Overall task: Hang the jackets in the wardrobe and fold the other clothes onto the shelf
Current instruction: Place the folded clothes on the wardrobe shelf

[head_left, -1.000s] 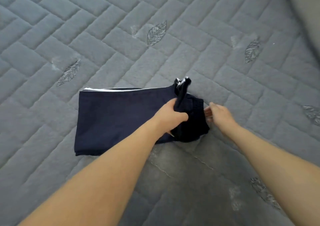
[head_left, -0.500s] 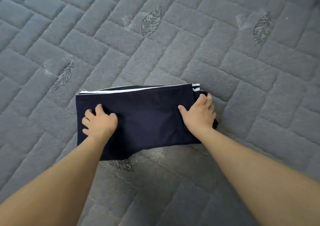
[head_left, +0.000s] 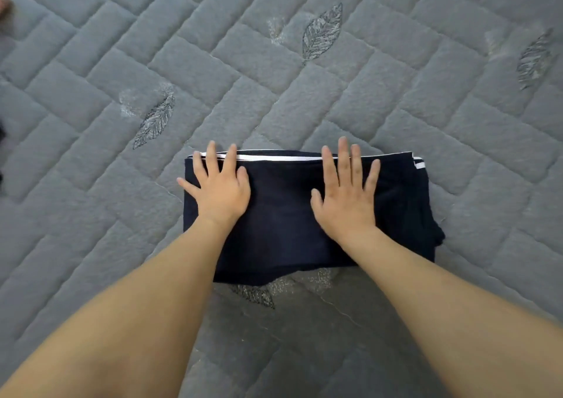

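Bedding fills the whole head view: a grey quilted bed cover (head_left: 396, 129) stitched in a brick-like pattern, with embroidered leaf motifs scattered over it. One leaf (head_left: 321, 33) lies beyond the clothes, another (head_left: 155, 121) off to their left, and a third (head_left: 254, 295) peeks out from under the near edge of the fabric.

On the cover, roughly in the middle, lies a folded navy garment (head_left: 283, 214) shaped as a rough rectangle. A thin white stripe (head_left: 274, 157) runs along its far edge, and short white bands show at its far right corner.

Both bare forearms reach in from the bottom of the view. The left hand (head_left: 221, 189) rests flat on the left part of the garment, fingers straight and spread, grasping nothing. The right hand (head_left: 345, 195) presses flat on the right part in the same released way, fingertips reaching the white stripe.
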